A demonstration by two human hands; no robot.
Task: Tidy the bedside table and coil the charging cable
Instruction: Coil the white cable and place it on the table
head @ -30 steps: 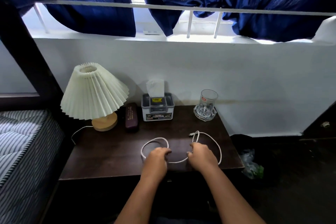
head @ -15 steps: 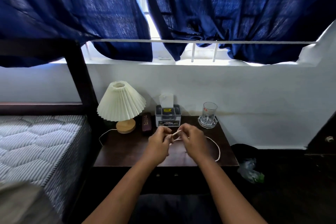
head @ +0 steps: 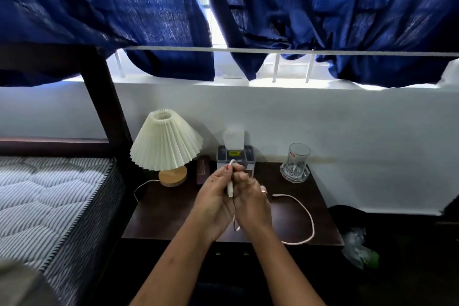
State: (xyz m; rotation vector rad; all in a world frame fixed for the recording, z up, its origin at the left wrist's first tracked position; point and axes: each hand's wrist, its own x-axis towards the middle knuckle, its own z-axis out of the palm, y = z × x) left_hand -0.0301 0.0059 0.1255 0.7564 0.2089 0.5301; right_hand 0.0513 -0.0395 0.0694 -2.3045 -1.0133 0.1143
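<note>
Both hands are raised above the dark wooden bedside table (head: 159, 221). My left hand (head: 214, 202) pinches the plug end of the white charging cable (head: 309, 216) between thumb and fingers. My right hand (head: 252, 202) is closed around the same cable just beside it. The rest of the cable trails from my hands in one loose loop over the table's right half, reaching the front edge. At the back stand a pleated cream lamp (head: 165, 143), a dark case (head: 203, 172), a grey tissue box (head: 236, 156) and a clear glass (head: 296, 163).
A striped mattress (head: 49, 196) and dark bed post (head: 104, 104) lie left of the table. The lamp's thin cord (head: 141, 187) hangs off the table's left edge. A clear plastic bag (head: 357, 248) sits on the dark floor at right. Blue curtains (head: 124, 15) hang above.
Both hands lifted the cable off the table, from flat on the loops to holding its end up at chest level. The two loops have pulled into one. The camera tilted upward.
</note>
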